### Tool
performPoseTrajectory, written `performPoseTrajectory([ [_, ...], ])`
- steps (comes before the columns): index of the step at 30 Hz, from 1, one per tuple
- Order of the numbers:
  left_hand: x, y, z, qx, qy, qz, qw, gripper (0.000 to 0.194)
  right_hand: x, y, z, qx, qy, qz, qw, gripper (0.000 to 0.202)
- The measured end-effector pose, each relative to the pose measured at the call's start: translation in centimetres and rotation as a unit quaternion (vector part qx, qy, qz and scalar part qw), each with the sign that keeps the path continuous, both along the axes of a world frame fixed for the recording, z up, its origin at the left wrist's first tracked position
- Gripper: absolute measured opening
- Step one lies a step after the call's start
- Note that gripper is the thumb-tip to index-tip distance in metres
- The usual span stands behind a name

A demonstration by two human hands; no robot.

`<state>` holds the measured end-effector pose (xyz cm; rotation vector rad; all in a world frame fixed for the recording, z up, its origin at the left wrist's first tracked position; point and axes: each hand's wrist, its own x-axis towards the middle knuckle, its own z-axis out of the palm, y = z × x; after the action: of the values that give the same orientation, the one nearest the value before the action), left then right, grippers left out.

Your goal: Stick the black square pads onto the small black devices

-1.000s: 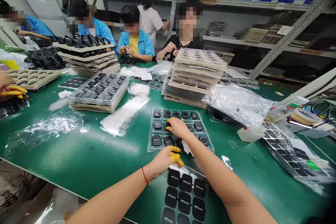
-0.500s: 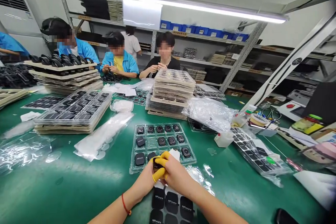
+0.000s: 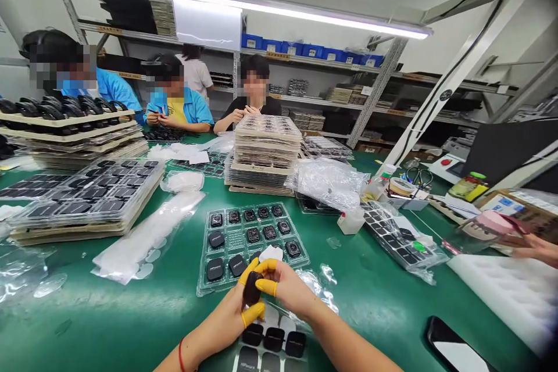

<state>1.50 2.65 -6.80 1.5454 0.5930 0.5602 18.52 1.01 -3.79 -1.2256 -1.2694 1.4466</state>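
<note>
Yellow finger cots cover fingertips on both hands. My left hand (image 3: 229, 315) grips a dark watch case (image 3: 252, 289) between thumb and fingers, tilted up on edge. On its right side, my right hand (image 3: 291, 289) pinches it with thumb and forefinger. Just beyond lies a clear plastic tray (image 3: 235, 240) of square watch cases, some face up and some under black printed squares. A white paper piece (image 3: 271, 253) sits at the tray's near edge, behind my fingers. Below my hands is a sheet of black printed square films (image 3: 274, 339), partly hidden by my wrists.
Stacked trays stand at left (image 3: 87, 192) and centre back (image 3: 267, 154). Clear plastic bags (image 3: 329, 180), a small white bottle (image 3: 351, 221) and bagged black squares (image 3: 392, 235) lie right. A phone (image 3: 455, 343) is front right. Co-workers sit opposite; another person's hand (image 3: 538, 249) reaches in at right.
My view has swung right, so the scene sits further left. The watch case is now turned up on edge and shows more between my hands. Another person's hand has appeared at right.
</note>
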Motion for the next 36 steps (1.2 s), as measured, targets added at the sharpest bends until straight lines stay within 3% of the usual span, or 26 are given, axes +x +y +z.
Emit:
performPoseTrajectory([
  [3,0.1,0.6,0.1,0.019,-0.003,0.007,1.000,0.063,0.5,0.2,0.0,-0.005,0.024,-0.008,1.000,0.021],
  [7,0.4,0.9,-1.2,0.028,-0.005,0.028,0.999,0.070,0.1,-0.1,-0.3,0.028,-0.079,0.012,0.996,0.022],
  [9,0.6,0.8,-1.8,0.010,-0.001,0.035,0.999,0.067,-0.5,-0.4,-0.2,0.115,-0.205,-0.010,0.972,0.021],
  [11,0.7,0.7,-1.8,-0.014,-0.004,0.039,0.999,0.059,-0.8,-0.9,0.1,0.205,-0.324,-0.014,0.924,0.014],
  [13,0.7,0.6,-1.3,-0.033,-0.003,0.038,0.999,0.049,-0.2,-1.5,0.3,0.247,-0.368,-0.011,0.896,0.011],
  [16,0.4,0.6,-0.3,-0.077,-0.002,0.024,0.997,0.045,2.4,-2.5,-0.2,0.190,-0.393,-0.080,0.896,0.014],
  [19,0.2,0.6,0.5,-0.122,-0.010,0.013,0.992,0.046,5.1,-3.1,-1.6,0.085,-0.514,-0.115,0.846,0.019],
  [22,0.1,0.6,0.8,-0.131,-0.009,0.022,0.991,0.046,5.4,-2.6,-2.4,0.112,-0.570,-0.131,0.803,0.024],
  [25,0.1,0.6,0.8,-0.136,-0.006,0.039,0.990,0.050,3.6,-0.2,-2.4,0.163,-0.551,-0.117,0.810,0.029],
  [29,0.0,1.0,0.8,-0.139,0.004,0.053,0.989,0.053,1.6,2.5,-2.1,0.152,-0.536,-0.051,0.829,0.015],
  [32,-0.2,1.3,0.9,-0.120,0.021,0.070,0.990,0.052,0.8,1.5,-1.2,0.190,-0.509,-0.037,0.839,0.015],
  [36,-0.1,1.1,1.2,-0.047,0.028,0.048,0.997,0.042,-0.6,-1.1,-0.2,0.339,-0.427,0.021,0.838,0.017],
])
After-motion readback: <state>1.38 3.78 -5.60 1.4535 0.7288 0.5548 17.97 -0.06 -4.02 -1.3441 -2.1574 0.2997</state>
